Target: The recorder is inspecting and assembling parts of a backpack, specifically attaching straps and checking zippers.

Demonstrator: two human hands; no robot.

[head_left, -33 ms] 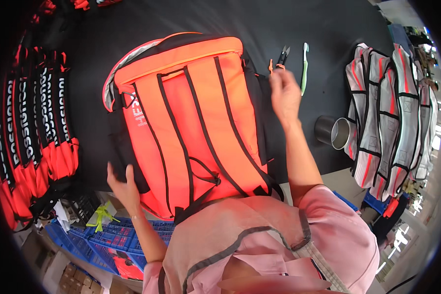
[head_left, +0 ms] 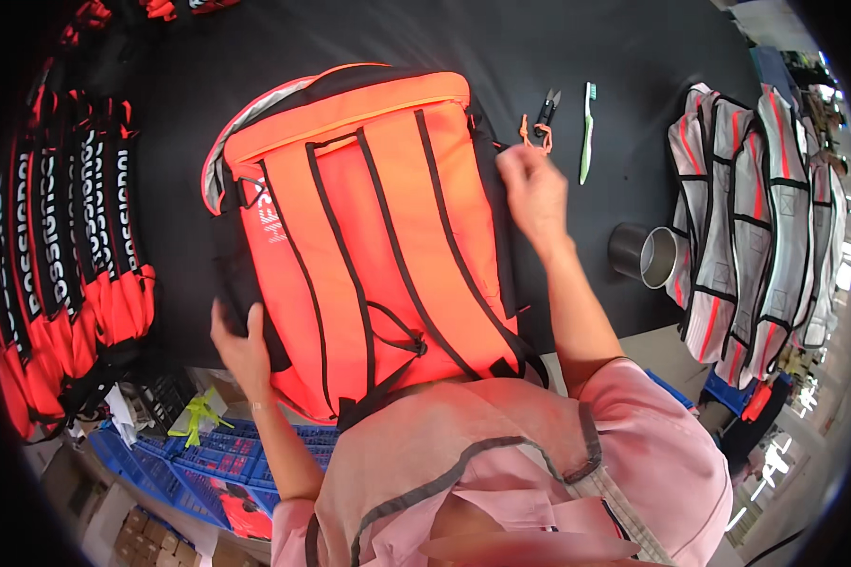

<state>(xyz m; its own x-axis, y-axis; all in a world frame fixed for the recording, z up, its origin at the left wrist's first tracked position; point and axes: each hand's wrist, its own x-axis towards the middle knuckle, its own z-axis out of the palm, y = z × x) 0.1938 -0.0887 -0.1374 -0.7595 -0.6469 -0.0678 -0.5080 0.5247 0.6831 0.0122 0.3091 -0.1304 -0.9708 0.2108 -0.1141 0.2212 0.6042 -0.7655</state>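
A bright orange-red backpack (head_left: 388, 217) with black side panels lies on the black table, its two strap panels facing up and its bottom close to my body. My left hand (head_left: 244, 354) is at the backpack's lower left side, thumb and fingers apart, by the black side panel. At the upper right edge is my right hand (head_left: 537, 194), its fingers curled together close to the black side panel. Whatever may be between those fingertips is too small to make out. Just beyond that hand lie black thread snips (head_left: 547, 106) with an orange cord loop, and a green-and-white toothbrush (head_left: 586, 132).
A dark metal cup-like cylinder (head_left: 645, 255) lies on its side at the right. Beside it is a stack of grey strap panels (head_left: 766, 227). Several red-and-black straps (head_left: 76, 236) line the left. Blue plastic crates (head_left: 208, 463) stand below the table's near edge.
My right hand has shifted left, off the snips' cord loop and toward the backpack's edge. My left hand has come slightly up and right against the bag's side.
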